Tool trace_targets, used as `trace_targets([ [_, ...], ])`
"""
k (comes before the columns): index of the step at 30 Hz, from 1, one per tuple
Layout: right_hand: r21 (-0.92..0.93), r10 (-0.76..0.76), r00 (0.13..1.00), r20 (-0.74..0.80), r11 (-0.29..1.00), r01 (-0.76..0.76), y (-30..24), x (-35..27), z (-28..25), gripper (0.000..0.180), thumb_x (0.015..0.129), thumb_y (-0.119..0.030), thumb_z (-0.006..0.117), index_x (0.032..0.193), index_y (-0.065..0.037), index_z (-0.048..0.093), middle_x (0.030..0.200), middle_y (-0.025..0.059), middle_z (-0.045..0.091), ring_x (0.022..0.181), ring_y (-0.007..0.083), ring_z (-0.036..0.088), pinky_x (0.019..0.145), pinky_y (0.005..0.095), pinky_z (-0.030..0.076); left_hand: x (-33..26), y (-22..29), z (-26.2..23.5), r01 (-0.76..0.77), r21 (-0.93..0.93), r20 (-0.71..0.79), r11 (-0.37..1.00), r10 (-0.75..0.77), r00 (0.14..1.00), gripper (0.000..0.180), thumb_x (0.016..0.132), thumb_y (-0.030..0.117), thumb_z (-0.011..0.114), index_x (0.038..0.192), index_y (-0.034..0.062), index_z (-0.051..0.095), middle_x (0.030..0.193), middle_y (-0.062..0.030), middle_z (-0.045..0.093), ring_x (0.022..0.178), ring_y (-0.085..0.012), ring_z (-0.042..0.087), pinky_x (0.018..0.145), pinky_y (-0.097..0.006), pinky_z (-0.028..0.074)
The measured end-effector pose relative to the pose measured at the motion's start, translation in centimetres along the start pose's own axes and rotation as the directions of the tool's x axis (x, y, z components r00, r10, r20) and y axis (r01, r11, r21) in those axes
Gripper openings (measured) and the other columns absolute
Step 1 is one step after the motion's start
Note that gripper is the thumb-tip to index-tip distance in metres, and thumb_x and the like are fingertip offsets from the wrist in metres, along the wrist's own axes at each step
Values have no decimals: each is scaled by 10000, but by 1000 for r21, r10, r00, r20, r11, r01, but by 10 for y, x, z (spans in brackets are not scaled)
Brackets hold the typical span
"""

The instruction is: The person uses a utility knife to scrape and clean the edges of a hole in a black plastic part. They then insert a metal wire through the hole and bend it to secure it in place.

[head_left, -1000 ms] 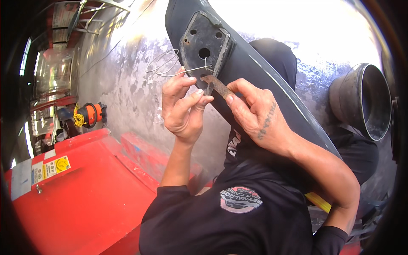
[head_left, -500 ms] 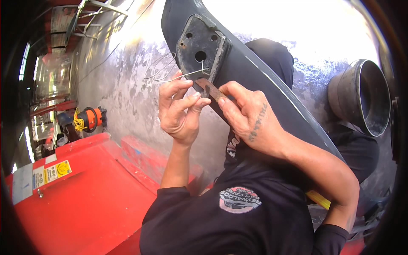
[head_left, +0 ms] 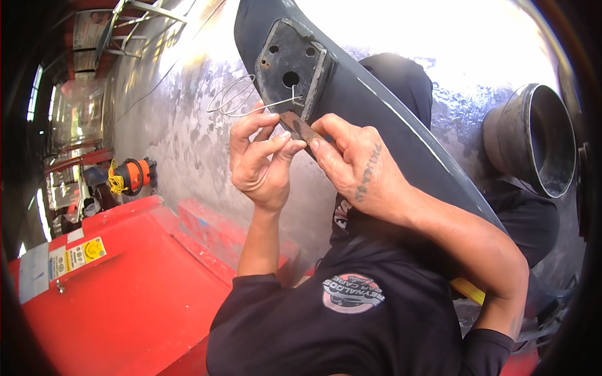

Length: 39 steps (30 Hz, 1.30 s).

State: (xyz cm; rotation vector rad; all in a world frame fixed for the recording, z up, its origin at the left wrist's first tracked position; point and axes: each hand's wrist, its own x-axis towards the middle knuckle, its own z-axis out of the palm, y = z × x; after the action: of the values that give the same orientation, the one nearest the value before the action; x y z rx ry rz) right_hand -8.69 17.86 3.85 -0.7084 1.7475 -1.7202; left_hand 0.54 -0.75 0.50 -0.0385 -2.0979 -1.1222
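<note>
A long dark grey panel slants across my lap, its upper end carrying a black mounting plate with several holes. Near the plate's lower edge, my right hand pinches a flat, rusty-brown strip between thumb and fingers. My left hand has its fingertips closed at the strip's other end, the forefinger touching its upper corner and the thumb by its lower edge. A thin, loosely coiled wire hooks through the plate just above my left fingers. What the strip is made of I cannot tell.
A black bucket lies tipped at the right. On the left stands a large red surface with labels. Beyond it sits an orange and black machine with a yellow cord. A metal-legged stand is at upper left.
Both hands and the strip have shifted slightly left. The panel's upper end and the wire have moved a little left and up. The right fingers sit closer to the left fingertips.
</note>
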Motion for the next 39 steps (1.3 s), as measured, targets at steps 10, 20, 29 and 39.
trace_targets([
  [10, -25, 1, 1000, 6, 1000, -1, 1, -4, 3, 171, 1063, -98, 612, 1137, 57, 617, 660, 280, 626, 614, 473, 672, 573, 506, 493, 1, 3, 1, 24, -50, -13, 998, -25, 1000, 246, 806, 29, 947, 1014, 75, 822, 1380, -133, 617, 1408, -389, 595, 1086, -488, 659],
  [20, 11, 86, 996, 40, 996, -86, -4, -11, 0, 191, 1076, -127, 612, 1140, 52, 625, 704, 286, 652, 622, 459, 678, 593, 500, 502, 7, 1, -16, 57, -10, 90, 998, -56, 994, 324, 832, 94, 944, 1131, 81, 820, 1393, -127, 644, 1405, -330, 574, 1155, -485, 546],
  [29, 78, 65, 995, 78, 994, -71, 8, -5, 1, 224, 1079, -161, 619, 1141, 52, 644, 753, 260, 684, 685, 421, 701, 662, 491, 530, 28, 31, -22, 50, 250, 291, 967, -124, 949, 381, 893, 97, 887, 1269, 81, 825, 1381, -132, 652, 1396, -305, 558, 1166, -476, 481],
  [39, 274, 86, 996, 40, 957, -93, 13, -9, -16, 244, 1106, -205, 563, 1163, 22, 632, 725, 113, 699, 625, 198, 673, 630, 369, 535, 25, 28, -9, -254, 374, 244, 892, 170, 955, 176, 866, -21, 867, 997, 44, 771, 1141, -105, 718, 1173, -316, 650, 1012, -454, 533],
])
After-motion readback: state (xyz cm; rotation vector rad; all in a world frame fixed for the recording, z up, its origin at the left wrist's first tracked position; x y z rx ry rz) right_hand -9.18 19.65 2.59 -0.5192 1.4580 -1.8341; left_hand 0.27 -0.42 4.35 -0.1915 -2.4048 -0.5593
